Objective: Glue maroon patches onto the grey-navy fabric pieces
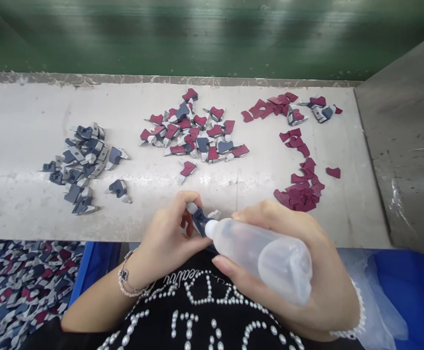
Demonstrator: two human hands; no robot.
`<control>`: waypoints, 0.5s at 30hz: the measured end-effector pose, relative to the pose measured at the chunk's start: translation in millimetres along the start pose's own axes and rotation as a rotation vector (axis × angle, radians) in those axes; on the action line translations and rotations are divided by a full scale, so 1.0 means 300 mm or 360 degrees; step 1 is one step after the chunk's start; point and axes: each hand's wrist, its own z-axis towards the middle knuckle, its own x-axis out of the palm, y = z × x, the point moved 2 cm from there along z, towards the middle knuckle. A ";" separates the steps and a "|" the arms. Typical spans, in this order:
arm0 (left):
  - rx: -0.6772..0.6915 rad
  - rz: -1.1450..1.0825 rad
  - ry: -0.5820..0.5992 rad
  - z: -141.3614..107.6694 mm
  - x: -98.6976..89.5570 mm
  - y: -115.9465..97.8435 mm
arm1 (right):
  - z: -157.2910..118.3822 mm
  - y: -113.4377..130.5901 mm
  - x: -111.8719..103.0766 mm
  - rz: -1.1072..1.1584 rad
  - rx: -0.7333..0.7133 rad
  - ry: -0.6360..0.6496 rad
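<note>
Between the fingers and thumb of my left hand (173, 233) is a small blue and grey plastic part (199, 218). My right hand (299, 238) grips a translucent squeeze bottle (262, 257), tilted so its white nozzle meets or nearly meets the part; whether they touch is hard to tell. Just beyond my hands lies a single grey part with a maroon face (187, 168). A heap of similar maroon-topped parts (193, 131) sits farther back, a few showing blue. To the left is a pile of blue and grey parts (84, 155). Loose flat maroon pieces (301, 194) lie at the right.
The white work surface (153, 204) ends at a green wall (212, 43) behind and a metal panel (404, 146) on the right. More maroon pieces (273, 106) lie at the back right. Below left, a blue bin (97, 265) stands beside many mixed parts (25, 291).
</note>
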 end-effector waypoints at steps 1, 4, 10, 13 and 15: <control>-0.0003 -0.0001 -0.0002 0.002 0.000 -0.001 | -0.001 0.000 -0.001 -0.0022 -0.0001 0.0029; -0.0022 0.0001 0.0022 0.007 0.000 -0.001 | -0.007 0.001 -0.002 -0.0097 0.0001 0.0122; -0.0005 0.0033 0.0065 0.000 -0.003 0.001 | 0.000 -0.003 -0.003 -0.0023 0.0040 0.0060; 0.0005 0.0029 0.0024 0.003 -0.007 -0.002 | -0.001 -0.004 -0.005 -0.0049 0.0019 0.0091; 0.0018 0.0035 -0.0017 0.007 -0.009 -0.003 | -0.004 -0.002 -0.007 -0.0080 -0.0011 0.0138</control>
